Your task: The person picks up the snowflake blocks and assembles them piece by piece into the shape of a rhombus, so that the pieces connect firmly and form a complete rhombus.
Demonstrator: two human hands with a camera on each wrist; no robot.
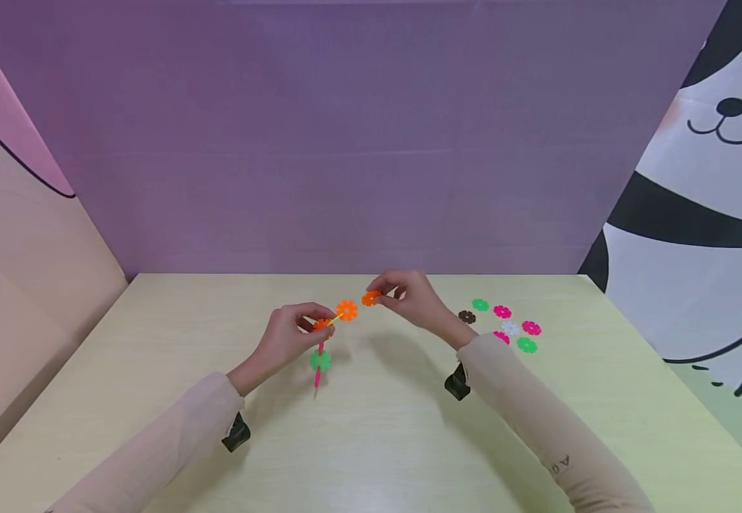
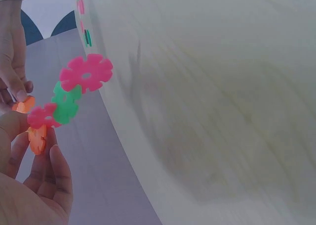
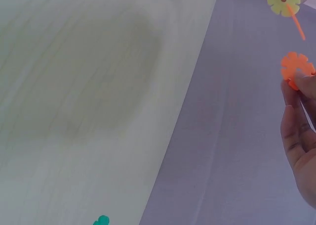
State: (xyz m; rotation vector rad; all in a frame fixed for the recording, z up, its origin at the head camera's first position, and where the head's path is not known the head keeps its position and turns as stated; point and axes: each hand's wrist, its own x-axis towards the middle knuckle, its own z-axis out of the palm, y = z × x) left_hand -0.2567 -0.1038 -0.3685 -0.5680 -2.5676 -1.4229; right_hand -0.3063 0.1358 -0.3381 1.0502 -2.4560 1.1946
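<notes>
My left hand [image 1: 286, 333] pinches a chain of notched plastic snowflake discs between thumb and fingers, above the table. From its grip hang a pink disc [image 2: 87, 74], a green disc [image 1: 320, 360] and another pink disc [image 2: 42, 115], below an orange disc [image 2: 37, 141] at the fingers. On the other side, a yellow disc [image 3: 283, 1] links to an orange end disc [image 1: 347, 310] pointing toward the right hand. My right hand [image 1: 412, 299] holds a loose orange disc [image 3: 295, 64] by its edge, a small gap away from that end disc.
Several loose discs lie on the table [image 1: 358, 456] at the right, beyond the right forearm: a green disc [image 1: 481, 305], a brown disc [image 1: 467, 317], a white disc [image 1: 509, 328] and pink ones. A purple cloth backdrop [image 1: 358, 142] rises behind the table's far edge.
</notes>
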